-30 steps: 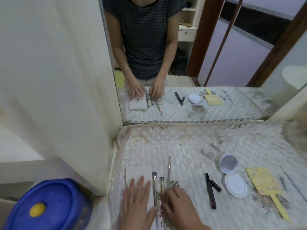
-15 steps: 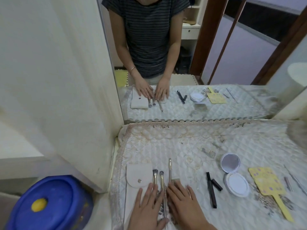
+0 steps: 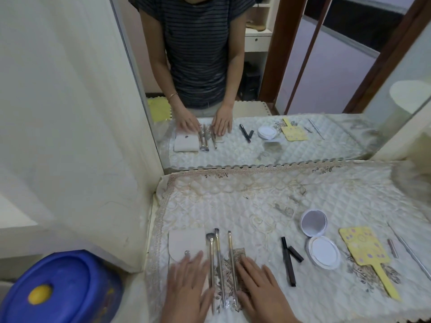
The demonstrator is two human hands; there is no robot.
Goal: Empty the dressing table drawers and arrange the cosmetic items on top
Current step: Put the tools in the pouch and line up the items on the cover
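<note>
Left hand, right hand flank brushes near edge.

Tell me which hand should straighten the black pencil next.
Probably the right. The right hand lies flat on the comb, nearest the black pencil. The left hand rests on the beige pouch, beyond the brushes.

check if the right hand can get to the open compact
Probably yes: the right hand rests open, and only the black pencil and cap lie flat between it and the open compact.
</note>
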